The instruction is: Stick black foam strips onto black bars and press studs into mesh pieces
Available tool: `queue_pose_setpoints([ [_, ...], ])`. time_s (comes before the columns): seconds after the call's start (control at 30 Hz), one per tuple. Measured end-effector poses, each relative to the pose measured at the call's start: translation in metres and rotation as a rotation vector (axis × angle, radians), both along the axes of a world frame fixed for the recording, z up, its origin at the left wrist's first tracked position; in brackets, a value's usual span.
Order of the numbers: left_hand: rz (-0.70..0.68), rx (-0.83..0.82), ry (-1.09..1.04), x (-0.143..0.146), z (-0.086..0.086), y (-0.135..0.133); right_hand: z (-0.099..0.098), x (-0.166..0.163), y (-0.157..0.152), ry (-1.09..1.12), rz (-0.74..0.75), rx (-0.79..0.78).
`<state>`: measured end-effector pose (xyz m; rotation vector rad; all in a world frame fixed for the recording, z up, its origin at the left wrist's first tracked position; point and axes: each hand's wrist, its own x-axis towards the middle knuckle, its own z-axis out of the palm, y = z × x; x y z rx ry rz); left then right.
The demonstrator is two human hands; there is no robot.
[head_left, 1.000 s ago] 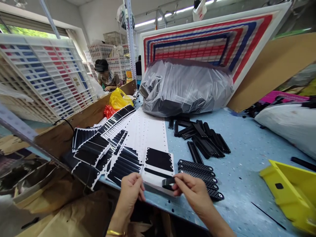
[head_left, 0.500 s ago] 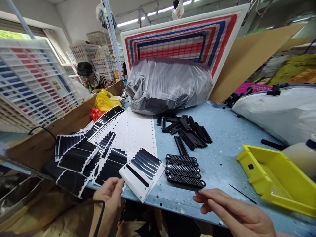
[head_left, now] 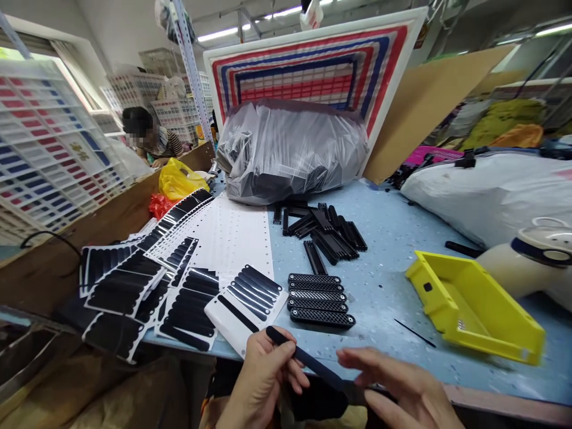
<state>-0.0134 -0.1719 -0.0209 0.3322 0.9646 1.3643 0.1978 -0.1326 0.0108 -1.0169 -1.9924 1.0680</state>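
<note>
My left hand (head_left: 263, 381) and my right hand (head_left: 402, 393) hold a long thin black strip (head_left: 308, 362) between them at the near table edge, the left at its upper end and the right at its lower end. Just beyond lies a white backing sheet (head_left: 245, 304) with several black strips stuck on it. To its right, several black perforated plastic bars (head_left: 318, 297) lie side by side. A loose pile of black plastic bars (head_left: 324, 229) sits farther back.
Overlapping sticker sheets (head_left: 147, 280) cover the blue table (head_left: 384, 262) on the left. A yellow bin (head_left: 473, 307) stands at right, a grey bag of black parts (head_left: 290, 152) at the back, a white sack (head_left: 491, 190) far right. Another person (head_left: 149, 140) sits at back left.
The view has swung right. My left hand left the sheet and came to the strip; both hands now stretch it out between them at the table edge.
</note>
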Motion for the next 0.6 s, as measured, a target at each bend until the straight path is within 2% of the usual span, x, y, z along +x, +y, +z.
queue_pose_setpoints([
  [0.1, -0.007, 0.012, 0.029, 0.006, -0.005, 0.003, -0.005, -0.013, 0.007, -0.028, -0.070, 0.283],
  [0.2, -0.044, 0.036, 0.023, 0.009, -0.005, 0.005, -0.012, -0.035, 0.009, -0.069, -0.012, 0.525],
  [0.27, -0.048, 0.046, 0.023, 0.009, -0.006, 0.006, -0.016, -0.046, 0.009, -0.134, 0.049, 0.592],
  [0.4, -0.021, 0.055, 0.029, 0.006, -0.013, 0.009, -0.023, -0.050, 0.012, -0.177, 0.105, 0.601],
  [0.6, -0.118, 0.060, 0.087, 0.009, -0.025, 0.010, -0.037, -0.042, 0.017, -0.197, 0.170, 0.404],
])
